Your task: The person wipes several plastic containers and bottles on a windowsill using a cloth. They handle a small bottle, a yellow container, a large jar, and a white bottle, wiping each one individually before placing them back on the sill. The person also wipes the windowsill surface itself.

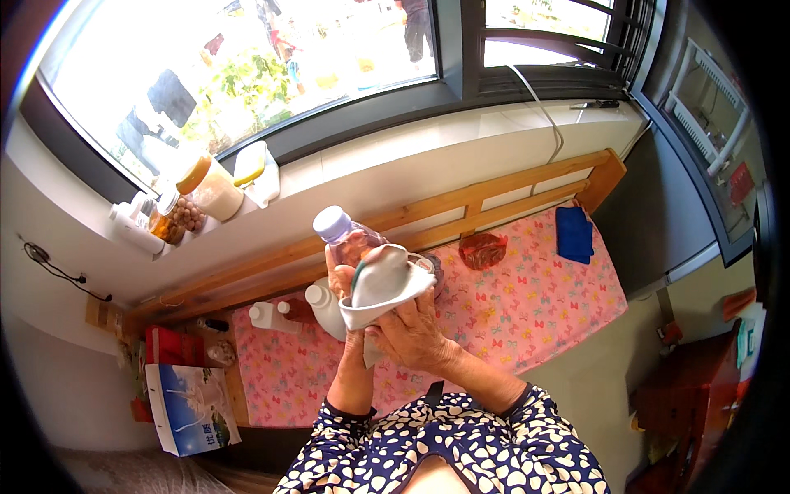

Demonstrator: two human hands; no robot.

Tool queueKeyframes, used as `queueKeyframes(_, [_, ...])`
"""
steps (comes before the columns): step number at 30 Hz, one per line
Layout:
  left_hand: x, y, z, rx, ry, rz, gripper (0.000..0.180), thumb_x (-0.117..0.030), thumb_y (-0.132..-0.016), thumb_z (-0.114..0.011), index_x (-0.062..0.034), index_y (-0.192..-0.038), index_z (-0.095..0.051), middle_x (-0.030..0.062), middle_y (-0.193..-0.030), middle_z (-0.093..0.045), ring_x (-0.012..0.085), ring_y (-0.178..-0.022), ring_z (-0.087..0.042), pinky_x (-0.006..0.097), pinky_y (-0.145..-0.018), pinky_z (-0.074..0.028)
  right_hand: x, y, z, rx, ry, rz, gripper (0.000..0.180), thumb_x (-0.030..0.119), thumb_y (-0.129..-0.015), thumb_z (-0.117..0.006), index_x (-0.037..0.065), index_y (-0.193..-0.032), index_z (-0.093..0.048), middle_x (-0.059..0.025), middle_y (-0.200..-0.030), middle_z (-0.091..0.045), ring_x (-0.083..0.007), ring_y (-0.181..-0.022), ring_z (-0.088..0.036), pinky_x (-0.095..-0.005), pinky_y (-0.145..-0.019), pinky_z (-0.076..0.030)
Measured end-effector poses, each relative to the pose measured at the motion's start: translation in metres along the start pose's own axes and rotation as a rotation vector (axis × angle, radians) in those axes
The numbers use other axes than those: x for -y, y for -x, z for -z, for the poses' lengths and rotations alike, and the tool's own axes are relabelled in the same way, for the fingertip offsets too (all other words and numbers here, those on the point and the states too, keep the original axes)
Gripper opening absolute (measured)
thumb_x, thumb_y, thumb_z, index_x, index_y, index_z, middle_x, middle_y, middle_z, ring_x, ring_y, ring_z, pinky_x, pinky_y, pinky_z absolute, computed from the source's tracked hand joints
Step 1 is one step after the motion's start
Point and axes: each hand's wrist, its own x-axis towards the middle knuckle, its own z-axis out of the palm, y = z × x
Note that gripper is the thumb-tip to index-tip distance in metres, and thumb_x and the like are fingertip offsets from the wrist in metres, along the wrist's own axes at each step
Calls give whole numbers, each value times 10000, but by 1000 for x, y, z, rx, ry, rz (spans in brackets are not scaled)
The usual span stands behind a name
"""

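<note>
In front of my chest, my left hand (338,278) is closed round a see-through plastic bottle (362,241) with a pale lavender cap (332,223), which stands tilted to the left. My right hand (414,335) is closed on a white cloth (388,288), bunched against the bottle's lower part. The cloth hides that part of the bottle and some of my left fingers. Just behind my hands on the pink bed cover (518,309) stands a large white jug (327,306). A small white bottle (274,318) and a dark red bottle (296,311) lie left of it.
A wooden bed rail (473,210) runs below the sill, which bears a jar of nuts (188,212) and a jar with an orange lid (216,191). A red plastic bag (482,250) and a folded blue cloth (573,235) lie right. A blue-and-white paper bag (193,407) stands left.
</note>
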Motion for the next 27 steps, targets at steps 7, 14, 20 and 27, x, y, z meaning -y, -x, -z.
queueKeyframes(7, [21,11,-3,-3,-111,67,818,-600,-823,-574,-35,-1364,-333,122,-1196,-548,248,-1096,-548,368,-915,-474,-8,-58,26,-194,-242,-152,412,151,-755,-631,33,-1146,-577,-176,-1232,-469,-386,-1137,-426,-478,-920,-341])
queueKeyframes(14, [29,32,29,15,-381,89,980,-597,-769,-664,-1,-1428,-252,100,-1270,-518,179,-1130,-534,309,-933,-456,-43,-96,49,265,-1124,-453,301,156,-831,-642,-22,-1068,-593,-15,-843,-617,-69,-760,-554,-239,-687,-478])
queueKeyframes(20, [1,27,-32,7,-347,96,1024,-640,-753,-650,19,-1422,-241,111,-1318,-473,191,-1194,-484,325,-990,-408,-52,-79,33,253,-1287,-754,395,352,-924,-540,9,-1109,-602,-25,-889,-628,-82,-794,-555,-248,-699,-463])
queueKeyframes(27, [-2,1,-22,-96,-554,-161,727,-705,-833,-449,-52,-1153,-481,74,-1042,-559,167,-1014,-549,326,-906,-445,-41,-34,7,-77,-516,-421,393,302,-977,-416,12,-1226,-506,-155,-1068,-550,-302,-1025,-503,-390,-889,-401])
